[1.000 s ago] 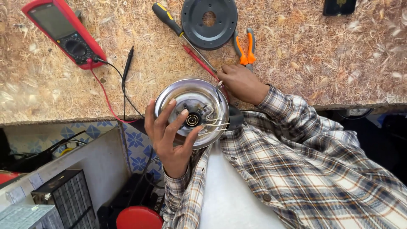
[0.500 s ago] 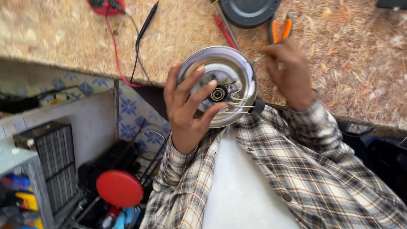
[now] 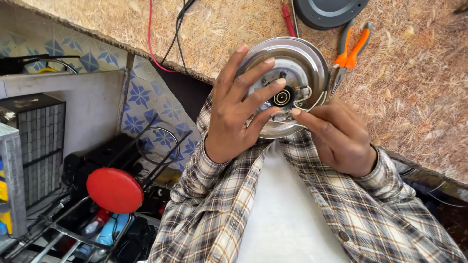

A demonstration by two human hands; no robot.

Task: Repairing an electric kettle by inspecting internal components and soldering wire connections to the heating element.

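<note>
Centre frame, left hand point(image 3: 234, 114) fingers grip the round metal base point(image 3: 287, 85); right hand point(image 3: 336, 134) fingers pinch its central connector point(image 3: 282, 97), needing fine work next.

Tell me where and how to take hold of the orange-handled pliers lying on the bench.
Grip the pliers by the two orange handles, which lie up and away from the round metal base. Come from above, fingers closing across both handles. The metal jaws point down toward the base's rim, close by the right hand, so that end is crowded; the handle end lies bare on the bench.

bright even daylight, sharp focus
</note>
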